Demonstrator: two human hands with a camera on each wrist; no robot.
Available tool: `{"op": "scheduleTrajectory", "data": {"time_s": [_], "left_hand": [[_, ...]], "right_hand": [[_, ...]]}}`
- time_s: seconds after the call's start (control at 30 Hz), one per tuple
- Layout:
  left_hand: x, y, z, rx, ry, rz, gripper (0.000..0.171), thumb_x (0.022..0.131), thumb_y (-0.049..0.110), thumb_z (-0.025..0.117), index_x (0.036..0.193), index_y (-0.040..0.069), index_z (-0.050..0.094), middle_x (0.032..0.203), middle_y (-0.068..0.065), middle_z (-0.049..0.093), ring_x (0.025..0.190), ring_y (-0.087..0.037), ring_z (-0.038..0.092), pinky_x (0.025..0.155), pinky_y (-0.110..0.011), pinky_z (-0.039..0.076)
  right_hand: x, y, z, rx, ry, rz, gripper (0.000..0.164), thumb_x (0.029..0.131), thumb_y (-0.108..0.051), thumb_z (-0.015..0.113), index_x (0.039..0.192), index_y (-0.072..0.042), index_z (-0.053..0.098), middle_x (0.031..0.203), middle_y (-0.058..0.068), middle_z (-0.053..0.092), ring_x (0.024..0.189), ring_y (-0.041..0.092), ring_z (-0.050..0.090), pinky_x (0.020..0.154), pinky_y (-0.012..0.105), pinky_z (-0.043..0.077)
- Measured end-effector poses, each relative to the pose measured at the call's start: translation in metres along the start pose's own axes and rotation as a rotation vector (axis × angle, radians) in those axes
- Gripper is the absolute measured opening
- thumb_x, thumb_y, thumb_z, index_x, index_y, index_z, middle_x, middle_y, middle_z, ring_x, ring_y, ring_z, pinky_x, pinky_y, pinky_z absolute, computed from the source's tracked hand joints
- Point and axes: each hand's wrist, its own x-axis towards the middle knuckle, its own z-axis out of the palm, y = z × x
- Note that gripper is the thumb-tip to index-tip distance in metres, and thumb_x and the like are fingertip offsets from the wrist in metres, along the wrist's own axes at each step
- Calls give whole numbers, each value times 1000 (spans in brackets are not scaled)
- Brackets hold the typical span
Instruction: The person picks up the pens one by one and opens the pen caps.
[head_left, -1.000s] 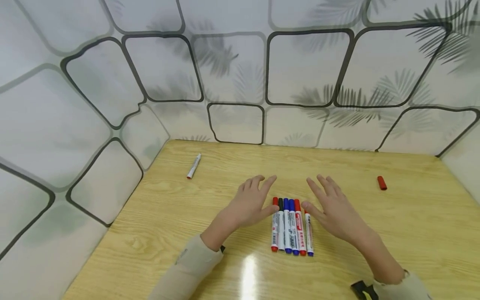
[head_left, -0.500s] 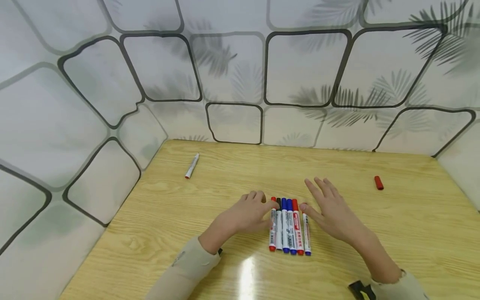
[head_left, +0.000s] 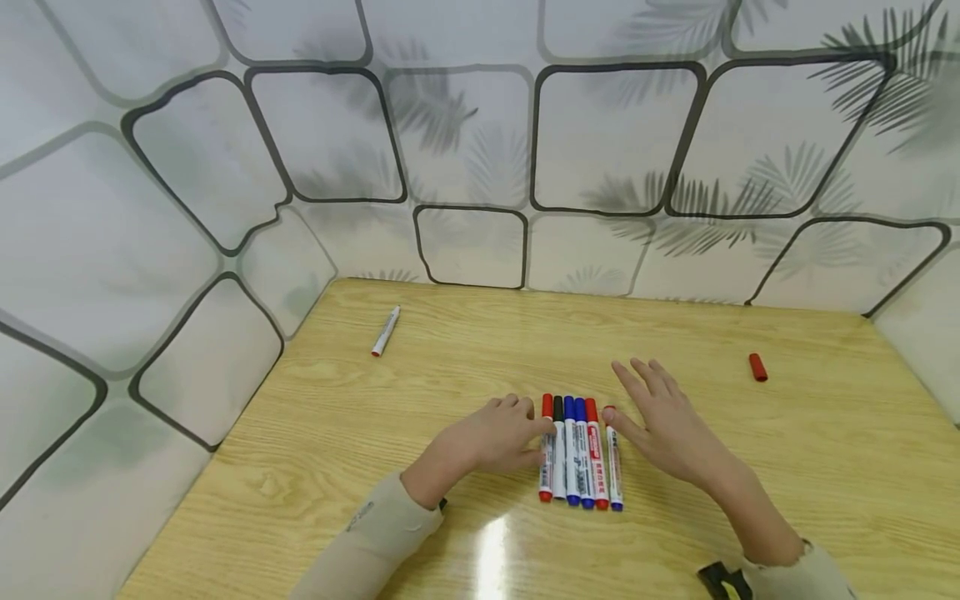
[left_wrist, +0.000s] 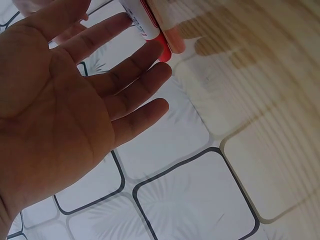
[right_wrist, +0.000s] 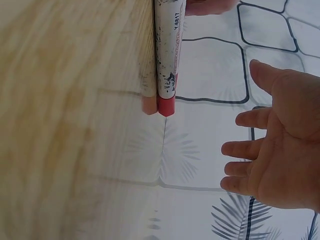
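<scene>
Several whiteboard markers stand side by side in a row on the wooden table, caps pointing away from me. At the left end is a red-capped marker [head_left: 547,482], beside a black-capped marker [head_left: 558,467]. My left hand [head_left: 491,437] is at the row's left side, its fingers loosely bent and its fingertips by the red cap [left_wrist: 164,49] in the left wrist view; whether they touch it I cannot tell. Slightly apart at the right end lies a white marker [head_left: 615,471] with a blue tail. Over its far end, my right hand [head_left: 675,429] is spread, holding nothing.
A lone white marker [head_left: 386,332] lies at the back left of the table [head_left: 337,417]. Toward the back right is a loose red cap [head_left: 757,367]. Patterned wall panels [head_left: 465,142] border the table's back and sides.
My left hand has come down and back toward me beside the row, its fingers bending more. The right hand has hardly moved, and the markers keep their places.
</scene>
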Motion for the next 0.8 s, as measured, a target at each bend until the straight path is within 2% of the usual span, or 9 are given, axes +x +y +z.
{"op": "scheduleTrajectory", "data": {"time_s": [0.1, 0.23, 0.37, 0.47, 0.53, 0.7, 0.8], "left_hand": [[0, 0, 0, -20, -5, -2, 45, 102, 42, 54, 144, 29, 51, 137, -6, 54, 126, -22, 49, 108, -41, 39], [0, 1, -1, -54, -2, -5, 44, 101, 40, 56, 142, 25, 53, 134, -6, 57, 120, -20, 54, 101, -36, 45], [0, 2, -2, -83, 23, -28, 38, 100, 39, 58, 133, 20, 58, 117, -3, 62, 98, -14, 59, 82, -29, 51], [1, 2, -2, -80, 49, -59, 32, 100, 38, 58, 124, 17, 58, 101, 0, 61, 81, -10, 55, 67, -25, 48], [1, 3, -2, -66, 52, -77, 33, 100, 37, 59, 126, 17, 58, 98, 1, 60, 76, -8, 52, 62, -24, 46], [2, 3, -1, -40, 35, -75, 33, 100, 35, 60, 131, 24, 58, 102, 0, 62, 77, -9, 53, 61, -25, 46], [1, 2, 1, -31, 48, -60, 26, 100, 34, 59, 124, 22, 61, 98, 1, 60, 76, -9, 52, 60, -25, 45]], "right_hand": [[0, 1, 0, 1, -3, -1, 75, 100, -46, 56, 156, -4, 28, 157, 30, 21, 145, 53, 10, 107, 75, 17], [0, 3, 0, 5, -5, -1, 75, 100, -47, 55, 155, -3, 28, 157, 31, 21, 144, 54, 11, 106, 75, 17], [0, 3, 0, 3, -6, 1, 75, 100, -46, 55, 155, -2, 29, 157, 31, 21, 144, 54, 11, 107, 75, 16], [0, 3, 0, -2, -1, -3, 74, 100, -46, 55, 154, -2, 30, 156, 31, 22, 144, 54, 12, 107, 74, 17], [0, 4, 0, -4, -2, -3, 74, 100, -46, 55, 154, -1, 31, 156, 31, 23, 144, 54, 12, 107, 75, 17], [0, 6, 1, 1, -11, -3, 73, 100, -44, 57, 153, -1, 32, 156, 32, 22, 144, 54, 11, 107, 75, 16], [0, 6, 1, 1, -10, -10, 72, 100, -44, 56, 153, 0, 33, 156, 32, 23, 144, 54, 12, 107, 75, 17]]}}
